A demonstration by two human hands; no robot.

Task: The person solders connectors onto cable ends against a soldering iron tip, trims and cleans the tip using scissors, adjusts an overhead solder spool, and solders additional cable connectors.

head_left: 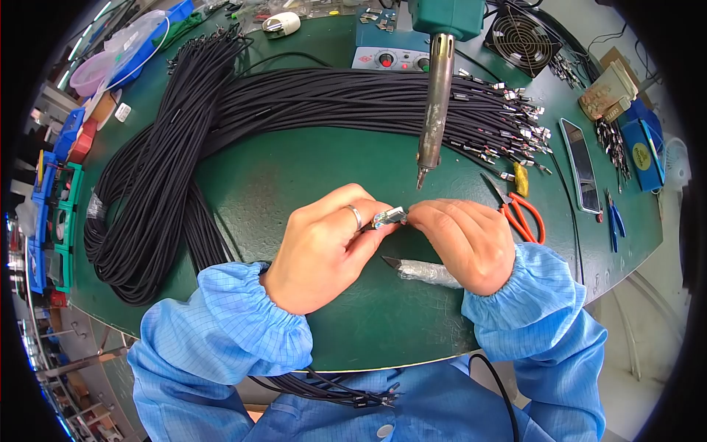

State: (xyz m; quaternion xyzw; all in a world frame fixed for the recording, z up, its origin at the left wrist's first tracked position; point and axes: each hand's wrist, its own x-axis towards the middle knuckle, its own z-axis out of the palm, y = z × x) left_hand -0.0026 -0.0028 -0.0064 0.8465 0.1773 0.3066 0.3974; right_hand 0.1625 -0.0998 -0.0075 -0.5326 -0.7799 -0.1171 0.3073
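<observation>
My left hand (324, 239), with a ring on one finger, pinches a black cable just behind its metal connector (389, 217). The connector points to the right. My right hand (468, 239) is closed at the connector's right end, its fingertips pressed together; whatever they hold is too small to make out. Above and between the hands hangs a soldering iron (434, 110), tip down, apart from the connector. A knife with a wrapped handle (427, 272) lies on the green table (368, 324) below my right hand, which partly covers it.
A thick bundle of black cables (317, 99) curves across the back and left. Orange-handled scissors (524, 219), a phone (580, 166) and blue pliers (615, 221) lie at the right. Behind are a control box (390, 59) and a fan (521, 38). More cables (331, 387) rest on my lap.
</observation>
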